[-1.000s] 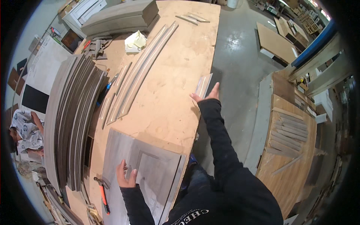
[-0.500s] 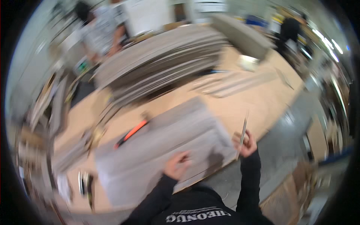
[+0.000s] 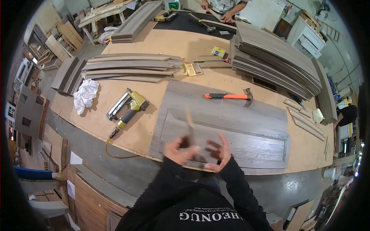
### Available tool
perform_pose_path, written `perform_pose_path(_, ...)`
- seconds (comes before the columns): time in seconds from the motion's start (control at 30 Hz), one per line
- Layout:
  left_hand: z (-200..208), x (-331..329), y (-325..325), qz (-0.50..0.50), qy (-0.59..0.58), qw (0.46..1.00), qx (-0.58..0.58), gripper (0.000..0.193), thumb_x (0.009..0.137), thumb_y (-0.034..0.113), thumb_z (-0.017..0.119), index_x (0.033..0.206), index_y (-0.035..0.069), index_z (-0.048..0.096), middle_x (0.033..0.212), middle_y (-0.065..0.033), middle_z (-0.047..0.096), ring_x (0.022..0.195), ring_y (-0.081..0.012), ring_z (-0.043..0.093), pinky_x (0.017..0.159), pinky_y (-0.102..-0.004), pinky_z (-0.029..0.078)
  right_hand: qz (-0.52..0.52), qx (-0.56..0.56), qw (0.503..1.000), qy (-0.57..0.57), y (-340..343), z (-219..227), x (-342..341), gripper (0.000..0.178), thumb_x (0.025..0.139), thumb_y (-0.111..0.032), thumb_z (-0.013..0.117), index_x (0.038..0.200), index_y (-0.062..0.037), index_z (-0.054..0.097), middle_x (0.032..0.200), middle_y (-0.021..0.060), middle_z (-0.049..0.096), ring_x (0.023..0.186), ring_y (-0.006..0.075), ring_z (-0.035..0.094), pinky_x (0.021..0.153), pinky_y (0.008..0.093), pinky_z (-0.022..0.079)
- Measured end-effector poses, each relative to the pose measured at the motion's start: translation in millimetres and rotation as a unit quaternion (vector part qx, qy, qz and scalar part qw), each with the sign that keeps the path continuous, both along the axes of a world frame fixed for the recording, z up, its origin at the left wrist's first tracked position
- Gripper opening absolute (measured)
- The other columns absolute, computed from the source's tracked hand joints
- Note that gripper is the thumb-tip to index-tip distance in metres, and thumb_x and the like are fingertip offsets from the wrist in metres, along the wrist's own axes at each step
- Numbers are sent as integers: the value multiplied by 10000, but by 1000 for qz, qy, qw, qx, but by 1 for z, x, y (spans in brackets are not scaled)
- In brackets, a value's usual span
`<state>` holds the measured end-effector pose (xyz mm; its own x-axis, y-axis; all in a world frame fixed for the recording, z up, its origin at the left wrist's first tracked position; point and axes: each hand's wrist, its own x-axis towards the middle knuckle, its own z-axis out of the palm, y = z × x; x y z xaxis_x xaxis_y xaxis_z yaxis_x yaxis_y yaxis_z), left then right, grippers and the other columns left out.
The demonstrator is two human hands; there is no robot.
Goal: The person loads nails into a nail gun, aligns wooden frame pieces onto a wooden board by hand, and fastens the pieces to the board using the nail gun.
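Note:
A thin wooden strip (image 3: 190, 121), blurred by motion, stands up from my left hand (image 3: 178, 151), whose fingers and thumb close round its lower end. Just to the right, my right hand (image 3: 219, 154) is open, its fingers spread and curved, with nothing visible in it. Both hands are above the near edge of a grey wood-grain panel (image 3: 250, 117) with grooved, frame-like moulding on its near part. Across the panel's far part lies a claw hammer (image 3: 227, 96) with an orange and black handle.
A nail gun (image 3: 129, 107) with a hose lies left of the panel, near a white cloth (image 3: 85, 94). Grey boards are stacked at the far left (image 3: 131, 65) and right (image 3: 273, 57). Loose strips (image 3: 308, 121) lie at right. Another person's hands (image 3: 227, 16) work across the table.
The view has swung left, bringing the nail gun and cloth into fuller sight. The strip has passed from my right hand to my left, and the hands have come close together.

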<state>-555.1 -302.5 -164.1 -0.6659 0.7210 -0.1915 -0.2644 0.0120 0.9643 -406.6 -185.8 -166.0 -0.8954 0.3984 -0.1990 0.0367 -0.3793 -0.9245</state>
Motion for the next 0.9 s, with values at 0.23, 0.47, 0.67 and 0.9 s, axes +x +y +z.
perform_pose_path(0.23, -49, -115, -23, -83, 407, 805, -423, 489, 576, 326, 721, 907, -9, 588, 828, -188, 583, 763, -302, 580, 665, -346, 474, -370, 474, 765, -228, 160, -116, 129, 734, 662, -125, 720, 1263, -24, 310, 1188, 142, 426, 1133, 241, 403, 912, 371, 371)
perform_pose_path(0.47, -55, -93, -4, -73, 393, 798, -451, 466, 589, 332, 723, 871, -1, 560, 926, -206, 541, 841, -331, 563, 728, -391, 466, -393, 364, 521, -665, 223, -116, 278, 581, 689, -304, 670, 1155, -20, 473, 1180, 215, 447, 1077, 337, 458, 892, 399, 383)
perform_pose_path(0.67, -68, -79, 23, -84, 405, 817, -402, 618, 581, 369, 721, 1024, -25, 546, 922, -227, 555, 900, -342, 544, 775, -378, 450, -397, 374, 666, -508, 291, -147, 415, 441, 724, -238, 629, 1089, -12, 530, 946, 169, 595, 818, 260, 586, 699, 362, 452)
perform_pose_path(0.9, -72, -58, 54, -76, 401, 760, -505, 489, 577, 355, 729, 867, -6, 572, 911, -216, 568, 863, -335, 557, 753, -390, 460, -325, 397, 705, -490, 300, -151, 385, 379, 642, -226, 681, 949, -19, 603, 856, 146, 612, 805, 257, 576, 709, 361, 445)
